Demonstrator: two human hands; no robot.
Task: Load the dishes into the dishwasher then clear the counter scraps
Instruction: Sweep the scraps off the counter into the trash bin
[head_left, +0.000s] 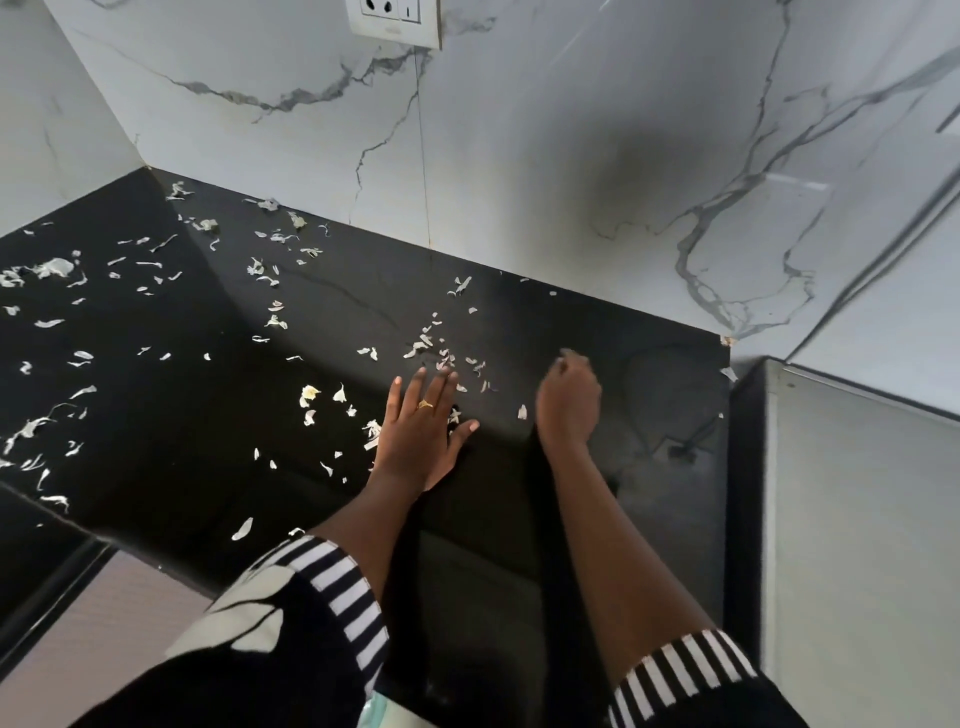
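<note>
Pale vegetable scraps (156, 291) lie scattered over the black counter (234, 415), thickest at the left and in a small cluster just beyond my fingers. My left hand (423, 421), wearing a gold ring, rests flat on the counter with fingers straight, touching scraps near its fingertips. My right hand (569, 400) hovers or rests to its right with fingers curled inward; whether it holds scraps is hidden. A single scrap (522, 412) lies between the two hands.
A white marble-patterned wall (519, 156) backs the counter, with a socket plate (395, 21) at the top. A grey steel appliance top (857, 493) adjoins the counter's right end. The counter's front edge (104, 540) runs at lower left.
</note>
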